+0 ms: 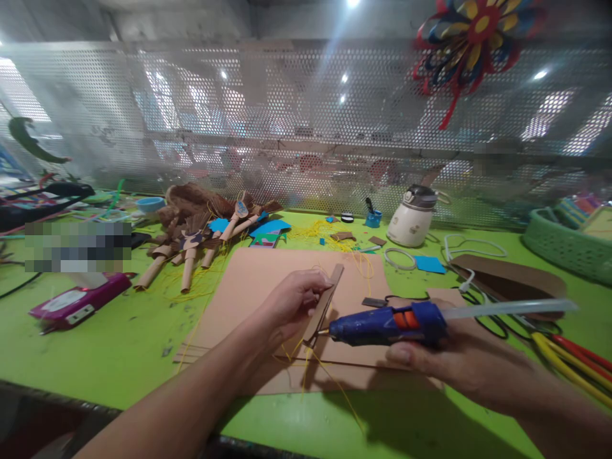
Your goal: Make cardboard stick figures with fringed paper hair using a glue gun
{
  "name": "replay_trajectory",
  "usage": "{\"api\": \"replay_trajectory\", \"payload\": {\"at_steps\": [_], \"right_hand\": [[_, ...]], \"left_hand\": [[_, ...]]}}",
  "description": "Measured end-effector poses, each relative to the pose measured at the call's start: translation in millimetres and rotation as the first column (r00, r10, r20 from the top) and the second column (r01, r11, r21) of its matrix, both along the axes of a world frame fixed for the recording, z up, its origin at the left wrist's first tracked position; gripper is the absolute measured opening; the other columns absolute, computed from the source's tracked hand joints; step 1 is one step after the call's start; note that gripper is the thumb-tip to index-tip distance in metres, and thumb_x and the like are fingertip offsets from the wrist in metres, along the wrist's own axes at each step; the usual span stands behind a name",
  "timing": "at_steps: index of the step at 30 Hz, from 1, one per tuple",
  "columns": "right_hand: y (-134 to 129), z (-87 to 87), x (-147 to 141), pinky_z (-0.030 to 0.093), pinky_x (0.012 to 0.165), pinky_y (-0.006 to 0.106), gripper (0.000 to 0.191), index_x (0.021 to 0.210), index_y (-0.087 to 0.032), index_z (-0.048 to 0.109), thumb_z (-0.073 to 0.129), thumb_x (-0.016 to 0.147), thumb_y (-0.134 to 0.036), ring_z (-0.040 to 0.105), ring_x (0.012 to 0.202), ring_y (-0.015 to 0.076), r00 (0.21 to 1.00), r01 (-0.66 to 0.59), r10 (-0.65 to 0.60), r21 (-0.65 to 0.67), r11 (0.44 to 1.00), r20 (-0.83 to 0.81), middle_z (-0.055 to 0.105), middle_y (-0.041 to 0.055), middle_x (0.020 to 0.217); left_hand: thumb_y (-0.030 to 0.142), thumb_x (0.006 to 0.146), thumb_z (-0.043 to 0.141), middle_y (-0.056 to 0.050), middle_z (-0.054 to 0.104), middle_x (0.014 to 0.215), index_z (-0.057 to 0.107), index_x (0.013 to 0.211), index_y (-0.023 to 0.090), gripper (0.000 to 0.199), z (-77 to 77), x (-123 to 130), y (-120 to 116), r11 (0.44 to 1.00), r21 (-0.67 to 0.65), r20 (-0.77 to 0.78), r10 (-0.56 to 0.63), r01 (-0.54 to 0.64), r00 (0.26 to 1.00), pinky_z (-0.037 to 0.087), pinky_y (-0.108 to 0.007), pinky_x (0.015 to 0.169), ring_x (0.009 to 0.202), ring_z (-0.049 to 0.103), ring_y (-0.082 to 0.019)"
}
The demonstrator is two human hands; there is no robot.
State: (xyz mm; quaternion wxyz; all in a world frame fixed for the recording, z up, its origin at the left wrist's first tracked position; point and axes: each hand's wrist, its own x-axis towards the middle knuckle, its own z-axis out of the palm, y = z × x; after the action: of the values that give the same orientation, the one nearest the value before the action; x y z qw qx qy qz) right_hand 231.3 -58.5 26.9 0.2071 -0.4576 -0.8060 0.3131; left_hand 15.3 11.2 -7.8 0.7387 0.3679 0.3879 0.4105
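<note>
A narrow brown strip (325, 306) is pinched in my left hand (294, 303) and slants up to the right over brown sheets (248, 280). My right hand (459, 363) is wrapped round a blue glue gun (368, 326), with a clear glue stick (511, 308) sticking out of its back. The gun's tip is at the strip's lower end, where thin yellow strings (335, 379) hang down onto the sheets.
Brown paper rolls (189, 271) and blue paper lie at the back left, near a magenta power strip (83, 303). A white jug (411, 217) stands at the back. On the right are cables, scissors handles (568, 366) and a green basket (564, 245).
</note>
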Motion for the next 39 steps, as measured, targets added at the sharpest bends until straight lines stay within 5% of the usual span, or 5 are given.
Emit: {"api": "replay_trajectory", "payload": {"at_steps": [12,20,25,39], "right_hand": [[5.4,1.2,4.1,0.053,0.065,0.024,0.026,0.084,-0.025,0.072,0.057,0.08,-0.046,0.062,0.073,0.0166,0.991,0.123,-0.125,-0.03,0.992,-0.045,0.067,-0.0008,0.077],[3.1,3.2,0.8,0.048,0.051,0.02,0.027,0.076,-0.025,0.071,0.058,0.078,-0.048,0.057,0.057,0.0132,0.989,0.15,-0.15,0.044,0.988,-0.015,0.062,-0.0019,0.062],[4.0,2.3,1.9,0.046,0.049,0.02,0.042,0.062,-0.021,0.066,0.051,0.079,-0.057,0.054,0.052,0.0117,0.974,0.202,-0.21,0.084,0.976,0.087,0.058,-0.0015,0.054],[0.2,2.4,2.3,0.048,0.049,0.019,0.028,0.076,-0.024,0.073,0.056,0.081,-0.047,0.058,0.056,0.0135,0.995,0.093,-0.095,0.035,0.995,0.042,0.064,-0.0017,0.062]], "left_hand": [[0.017,0.058,0.061,0.004,0.042,0.054,0.052,0.061,0.013,0.01,-3.6,0.3,2.8,0.999,-0.004,0.03,-0.054,0.054,0.998,0.026,-0.02,0.044,0.044,0.036,-0.005],[0.017,0.058,0.063,0.006,0.039,0.049,0.049,0.057,0.014,0.014,0.0,0.0,2.3,0.998,0.039,0.042,-0.058,0.056,0.997,0.02,-0.02,0.041,0.041,0.031,-0.004],[0.018,0.059,0.062,0.004,0.044,0.051,0.052,0.06,0.014,0.011,-0.2,-0.7,2.5,0.996,0.022,0.046,-0.083,0.082,0.995,0.028,-0.02,0.045,0.044,0.04,-0.006],[0.017,0.06,0.062,0.006,0.04,0.051,0.051,0.063,0.014,0.011,-0.9,-1.2,3.2,0.996,0.013,0.043,-0.085,0.085,0.995,0.024,-0.019,0.041,0.041,0.035,-0.005]]}}
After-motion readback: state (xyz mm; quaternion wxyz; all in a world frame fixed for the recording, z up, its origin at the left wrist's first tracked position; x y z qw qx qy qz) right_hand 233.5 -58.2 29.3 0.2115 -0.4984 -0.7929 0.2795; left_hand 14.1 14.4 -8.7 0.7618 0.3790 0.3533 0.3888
